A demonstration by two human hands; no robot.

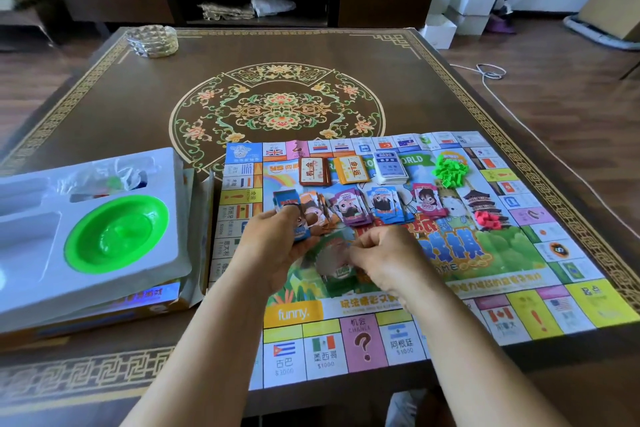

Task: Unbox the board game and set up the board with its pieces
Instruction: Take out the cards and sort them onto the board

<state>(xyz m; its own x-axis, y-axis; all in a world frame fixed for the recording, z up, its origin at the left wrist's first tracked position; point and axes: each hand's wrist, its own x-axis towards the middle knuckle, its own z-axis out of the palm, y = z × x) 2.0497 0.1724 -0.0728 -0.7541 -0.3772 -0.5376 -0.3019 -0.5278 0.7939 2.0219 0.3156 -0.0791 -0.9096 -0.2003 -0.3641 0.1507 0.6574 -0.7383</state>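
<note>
The right hand (pixel 384 255) is curled, its fingertips pinching a green note (pixel 341 274) that is blurred, only "1000" half readable on it; more green notes beneath it are hard to make out. The left hand (pixel 273 246) grips a small stack of notes (pixel 298 222), its thumb over the top one, whose face is partly hidden. Both hands hover over the middle of the board (pixel 398 333), which lies flat on the tabletop (pixel 138 107) with its near edge hanging past the tabletop's rim. Just beyond the hands runs a row of note piles: orange (pixel 320 215), purple (pixel 349 208), blue (pixel 384 204) and pink (pixel 428 201), the pink one marked "5000". Farther back lie three card decks (pixel 349 168), then green houses (pixel 450 172) and red pieces (pixel 488 220) to the right. Board writing reads "funny.", "CHANCE" with a question mark, "$1000", and part of "WORLD". Left of the board a white tray (pixel 138 274) sits on the box (pixel 104 312), cut off by the frame edge, holding a green bowl (pixel 117 234) and a bag (pixel 110 180) whose contents are unclear.
</note>
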